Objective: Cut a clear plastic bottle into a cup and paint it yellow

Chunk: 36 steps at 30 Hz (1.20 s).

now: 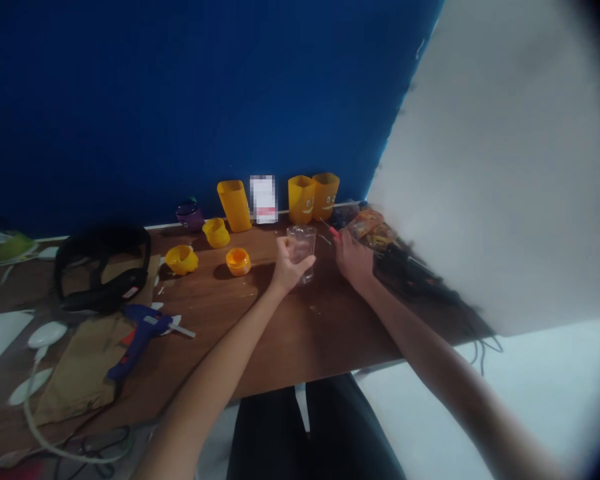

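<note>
My left hand (pixel 287 265) is wrapped round a clear plastic cup (pixel 303 248) that stands upright on the brown wooden table (pixel 300 333). My right hand (pixel 351 257) is closed just right of the cup, pinching a thin stick-like tool with a red tip (pixel 332 231) that points up and left. Colourful packets (pixel 373 227) lie directly beyond the right hand.
Yellow cut bottle pieces (pixel 234 205), two smiley yellow cups (pixel 313 197), small yellow cups (pixel 181 259) and an orange cap (pixel 238 261) stand at the back. A blue glue gun (pixel 139 335), black headphones (pixel 105 270), brown paper (pixel 80 373) and cables lie left. The blue wall is behind.
</note>
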Each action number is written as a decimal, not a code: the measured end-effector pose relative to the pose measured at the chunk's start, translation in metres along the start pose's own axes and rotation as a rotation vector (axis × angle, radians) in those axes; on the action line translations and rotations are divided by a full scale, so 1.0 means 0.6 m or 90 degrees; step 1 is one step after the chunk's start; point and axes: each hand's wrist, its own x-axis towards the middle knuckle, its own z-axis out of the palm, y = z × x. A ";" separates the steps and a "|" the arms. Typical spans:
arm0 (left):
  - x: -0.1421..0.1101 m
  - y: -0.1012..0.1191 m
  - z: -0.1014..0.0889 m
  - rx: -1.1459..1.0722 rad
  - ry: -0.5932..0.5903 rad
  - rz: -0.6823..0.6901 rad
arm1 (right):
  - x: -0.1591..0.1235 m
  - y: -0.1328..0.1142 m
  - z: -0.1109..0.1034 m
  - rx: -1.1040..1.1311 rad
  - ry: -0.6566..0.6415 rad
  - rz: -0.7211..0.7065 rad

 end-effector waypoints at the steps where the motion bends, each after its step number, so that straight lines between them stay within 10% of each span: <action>1: 0.002 0.000 -0.003 -0.012 0.006 -0.014 | 0.000 0.002 0.000 0.024 0.021 0.002; 19: 0.005 0.004 -0.002 -0.006 0.047 -0.025 | -0.022 -0.025 -0.015 0.071 -0.026 -0.139; 36: -0.004 0.023 -0.013 0.505 0.255 0.008 | -0.023 -0.012 -0.012 0.123 0.038 -0.168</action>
